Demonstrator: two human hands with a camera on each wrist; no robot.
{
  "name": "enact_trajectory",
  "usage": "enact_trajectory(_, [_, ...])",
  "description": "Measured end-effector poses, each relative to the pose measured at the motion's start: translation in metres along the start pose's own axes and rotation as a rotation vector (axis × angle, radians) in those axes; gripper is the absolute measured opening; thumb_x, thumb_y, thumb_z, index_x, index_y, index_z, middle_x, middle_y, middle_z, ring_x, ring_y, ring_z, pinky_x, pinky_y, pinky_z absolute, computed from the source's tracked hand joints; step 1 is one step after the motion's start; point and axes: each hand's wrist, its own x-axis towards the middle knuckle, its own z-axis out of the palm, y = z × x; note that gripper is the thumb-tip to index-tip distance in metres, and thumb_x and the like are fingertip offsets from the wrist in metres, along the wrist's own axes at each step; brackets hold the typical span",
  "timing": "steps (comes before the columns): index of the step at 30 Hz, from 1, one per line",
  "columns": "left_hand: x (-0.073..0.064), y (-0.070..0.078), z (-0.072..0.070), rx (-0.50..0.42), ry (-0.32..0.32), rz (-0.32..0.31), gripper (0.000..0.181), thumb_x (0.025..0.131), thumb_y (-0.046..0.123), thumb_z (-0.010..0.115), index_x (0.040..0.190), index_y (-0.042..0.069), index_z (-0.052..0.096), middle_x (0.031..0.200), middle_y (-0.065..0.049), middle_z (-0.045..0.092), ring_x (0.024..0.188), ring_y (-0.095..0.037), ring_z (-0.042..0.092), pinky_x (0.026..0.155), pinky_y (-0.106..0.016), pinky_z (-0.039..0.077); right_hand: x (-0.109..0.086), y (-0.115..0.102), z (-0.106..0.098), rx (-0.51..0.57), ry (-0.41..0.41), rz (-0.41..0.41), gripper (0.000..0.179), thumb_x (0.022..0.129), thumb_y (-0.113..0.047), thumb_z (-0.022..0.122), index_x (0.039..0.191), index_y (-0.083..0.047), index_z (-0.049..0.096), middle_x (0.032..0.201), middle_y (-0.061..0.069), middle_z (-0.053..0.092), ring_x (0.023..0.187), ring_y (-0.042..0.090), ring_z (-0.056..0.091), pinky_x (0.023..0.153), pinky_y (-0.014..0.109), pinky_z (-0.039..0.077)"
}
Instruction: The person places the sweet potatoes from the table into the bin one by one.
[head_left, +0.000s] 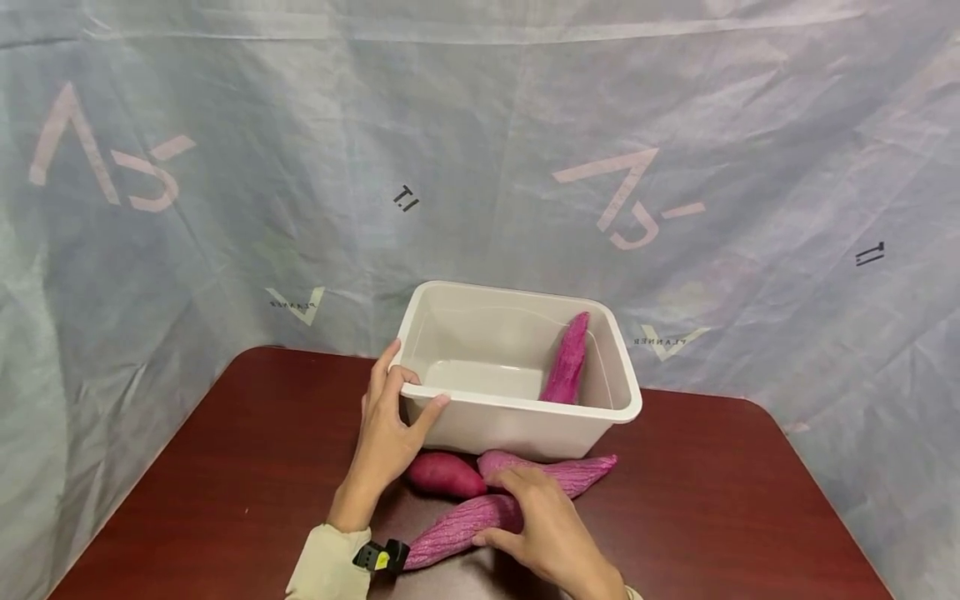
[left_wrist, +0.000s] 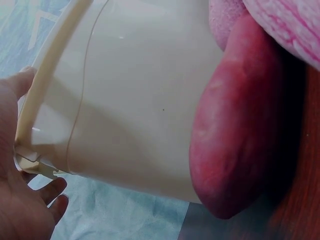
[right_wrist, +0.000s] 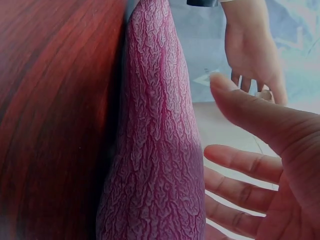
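Observation:
An off-white plastic bin [head_left: 510, 429] stands on the table with a wrinkled purple sweet potato [head_left: 567, 362] leaning inside it on the right. My left hand [head_left: 386, 433] grips the bin's rim at the front left corner, thumb on the front edge and fingers over the side. In front of the bin lie a smooth red sweet potato [head_left: 446, 475] and a wrinkled pinkish one [head_left: 588, 475]. Nearer to me is a long wrinkled purple sweet potato [head_left: 457, 529]. Over it my right hand [head_left: 551, 521] spreads its fingers on the far side, thumb apart from it in the right wrist view.
The dark red wooden table [head_left: 247, 467] has rounded far corners. Behind the bin hangs a grey printed sheet [head_left: 480, 167], which also runs along both sides. A black strap with a small device [head_left: 381, 556] is on the left wrist.

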Motion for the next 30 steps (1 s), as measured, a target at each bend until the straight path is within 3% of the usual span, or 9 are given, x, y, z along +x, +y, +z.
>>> enact_trajectory(16, [0.0, -0.003, 0.001, 0.005, 0.008, 0.009, 0.038, 0.087, 0.034, 0.077, 0.102, 0.014, 0.048, 0.164, -0.005, 0.029, 0.143, -0.037, 0.04, 0.105, -0.061, 0.026, 0.001, -0.004, 0.007, -0.06, -0.076, -0.024, 0.051, 0.066, -0.027, 0.093, 0.109, -0.015, 0.069, 0.108, -0.004, 0.074, 0.105, 0.02, 0.069, 0.094, 0.041, 0.052])
enact_trajectory(30, [-0.002, -0.001, 0.003, -0.01, 0.027, 0.012, 0.038, 0.085, 0.033, 0.079, 0.101, 0.015, 0.05, 0.163, -0.005, 0.031, 0.144, -0.035, 0.039, 0.105, -0.059, 0.026, -0.002, -0.005, 0.015, -0.143, -0.069, -0.021, 0.05, 0.066, -0.033, 0.092, 0.109, -0.017, 0.071, 0.106, -0.006, 0.075, 0.099, 0.016, 0.062, 0.087, 0.038, 0.05])
